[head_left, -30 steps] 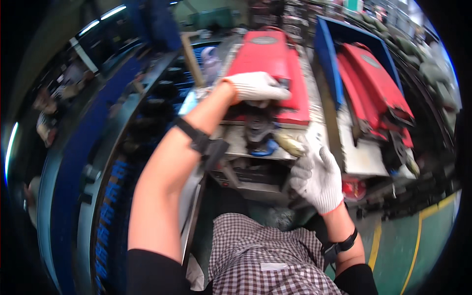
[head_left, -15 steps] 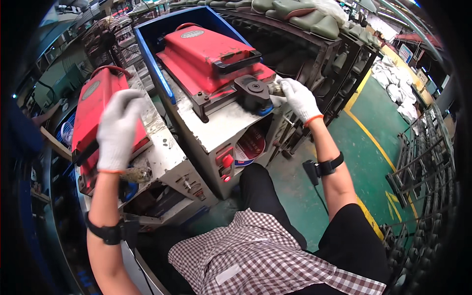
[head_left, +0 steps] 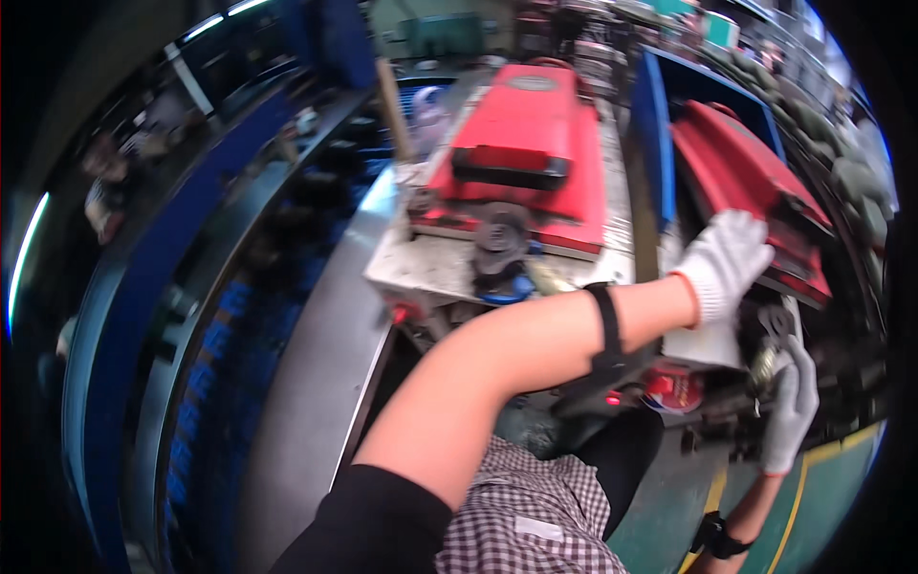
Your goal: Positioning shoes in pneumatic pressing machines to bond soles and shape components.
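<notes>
My left hand (head_left: 729,263), in a white knit glove with an orange cuff, reaches across to the right-hand red-covered machine (head_left: 755,177). It is over the front of the red cover; motion blur hides whether the hand touches it and how far the fingers close. Lower right, my right hand (head_left: 792,402), gloved the same way, has its fingers stretched upward beside a worn, yellowish handle (head_left: 762,368) below a dark round pivot (head_left: 773,323). A second red-covered machine (head_left: 516,124) stands to the left, with a black pivot knob (head_left: 502,239) at its front corner.
A blue bin wall (head_left: 653,134) rises between the machines. At left runs a long metal-edged conveyor (head_left: 316,383) with blue parts, and a person (head_left: 107,187) is beyond it. Grey-green shoe forms (head_left: 856,182) line a rack at right. Yellow lines mark the green floor (head_left: 841,488).
My view has swung left, so both machines appear farther right. My left hand has gone from the left machine to the right one. My right hand's fingers have straightened beside the handle.
</notes>
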Demonstrator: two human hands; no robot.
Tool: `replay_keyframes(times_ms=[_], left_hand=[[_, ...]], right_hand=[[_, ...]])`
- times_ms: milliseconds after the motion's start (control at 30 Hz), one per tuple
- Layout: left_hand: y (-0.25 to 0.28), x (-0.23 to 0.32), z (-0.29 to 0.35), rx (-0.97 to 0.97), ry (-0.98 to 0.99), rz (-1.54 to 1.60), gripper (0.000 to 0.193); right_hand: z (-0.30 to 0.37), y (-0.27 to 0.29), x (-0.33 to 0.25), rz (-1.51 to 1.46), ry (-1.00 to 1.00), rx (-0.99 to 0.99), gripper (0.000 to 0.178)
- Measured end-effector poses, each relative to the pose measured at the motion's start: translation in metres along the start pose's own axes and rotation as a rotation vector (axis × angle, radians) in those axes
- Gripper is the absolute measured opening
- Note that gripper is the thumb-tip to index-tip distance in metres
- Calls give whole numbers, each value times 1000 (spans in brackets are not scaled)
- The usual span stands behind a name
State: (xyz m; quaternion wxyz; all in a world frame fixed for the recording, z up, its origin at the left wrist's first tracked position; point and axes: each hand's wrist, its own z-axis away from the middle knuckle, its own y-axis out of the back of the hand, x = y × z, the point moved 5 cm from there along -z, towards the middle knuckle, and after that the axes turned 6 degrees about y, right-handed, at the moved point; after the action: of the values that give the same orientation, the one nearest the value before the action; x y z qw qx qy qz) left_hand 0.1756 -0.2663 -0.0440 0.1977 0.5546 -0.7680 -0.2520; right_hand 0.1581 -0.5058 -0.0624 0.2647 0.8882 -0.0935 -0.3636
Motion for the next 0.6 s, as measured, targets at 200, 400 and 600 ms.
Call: replay_keyframes(times_ms=[200, 400, 600], left_hand=[[28, -16, -94, 112, 149, -127, 41], [78, -44, -175, 23, 227, -132, 51], [98, -61, -197, 180, 65, 64, 37]], right_hand=[[-148, -34, 103, 395, 65, -434, 39], [-262, -136, 167, 347, 23, -767, 99], [-258, -145, 144, 640, -449, -696, 120]])
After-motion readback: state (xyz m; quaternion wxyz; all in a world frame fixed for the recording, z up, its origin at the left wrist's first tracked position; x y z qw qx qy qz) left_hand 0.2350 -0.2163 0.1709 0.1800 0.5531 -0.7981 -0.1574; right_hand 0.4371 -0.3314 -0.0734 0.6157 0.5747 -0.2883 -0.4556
